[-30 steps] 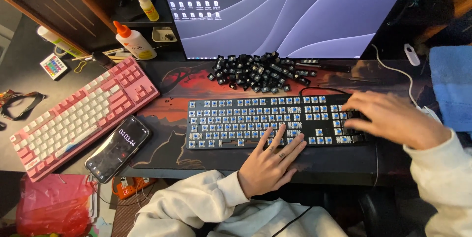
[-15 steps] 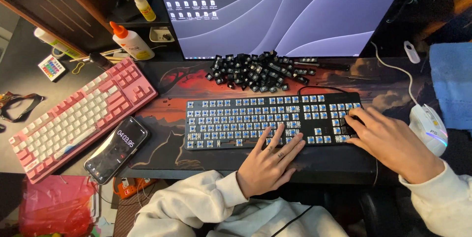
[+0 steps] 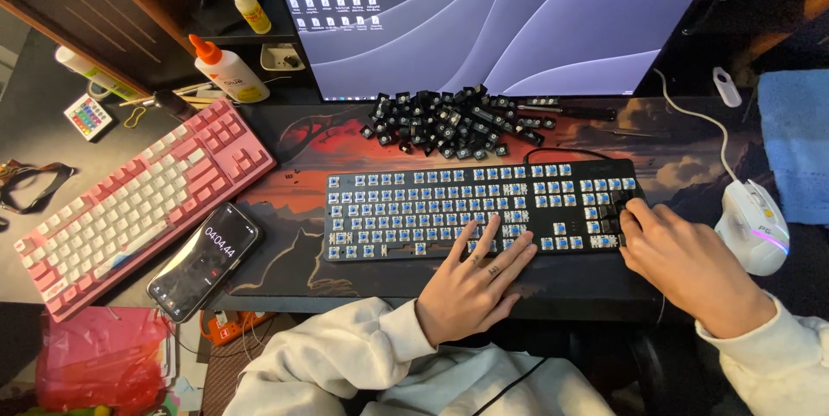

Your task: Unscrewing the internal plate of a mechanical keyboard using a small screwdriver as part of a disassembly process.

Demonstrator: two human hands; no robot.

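Two keyboards sit on the bench, one black stripped keyboard [image 3: 484,205] and one pink keyboard [image 3: 142,200], beside one keycap pile [image 3: 453,121], one phone [image 3: 205,261], one mouse [image 3: 756,224], one monitor [image 3: 492,19] and two glue bottles [image 3: 226,69].

Single head-worn view, looking steeply down from close above the dark desk [image 3: 285,291]. Top edge faces the wide lit monitor [image 3: 518,19].

A dark surface [image 3: 52,135] carries a printed desk mat [image 3: 302,166]. On the mat lie a black keyboard [image 3: 484,204] with bare blue switches, a heap of black keycaps [image 3: 449,118] behind it, and a phone [image 3: 205,261]. A pink keyboard [image 3: 142,200] lies partly on the mat's left edge. A white mouse [image 3: 753,224] sits at right, a glue bottle [image 3: 226,71] at back left.
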